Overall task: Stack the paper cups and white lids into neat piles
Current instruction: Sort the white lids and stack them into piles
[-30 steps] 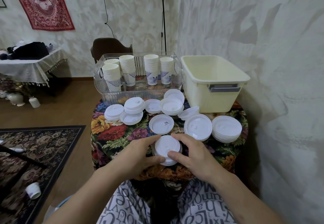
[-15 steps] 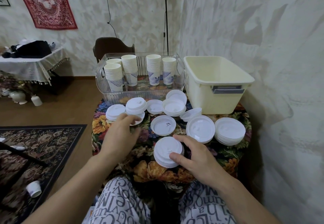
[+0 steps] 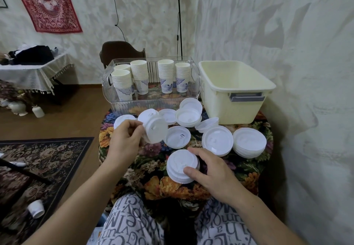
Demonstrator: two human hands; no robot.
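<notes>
My left hand (image 3: 125, 139) pinches a few white lids (image 3: 155, 129), lifted and tilted on edge above the floral tablecloth. My right hand (image 3: 208, 170) holds a short pile of white lids (image 3: 180, 165) near the table's front edge, thumb and fingers round its rim. More loose white lids (image 3: 177, 137) and small lid piles (image 3: 249, 142) lie across the table's middle. Several stacks of paper cups (image 3: 165, 76) stand inside a clear plastic bin (image 3: 153, 102) at the back.
A cream plastic tub (image 3: 235, 89) stands at the back right against the wall. A dark chair (image 3: 120, 50) is behind the bin. One paper cup (image 3: 36, 208) lies on the patterned rug at the lower left. A cloth-covered side table (image 3: 32, 74) is at far left.
My left hand left the front pile, reached to the lids at the left and has lifted a few of them, tilting them. My right hand stays on the front pile.
</notes>
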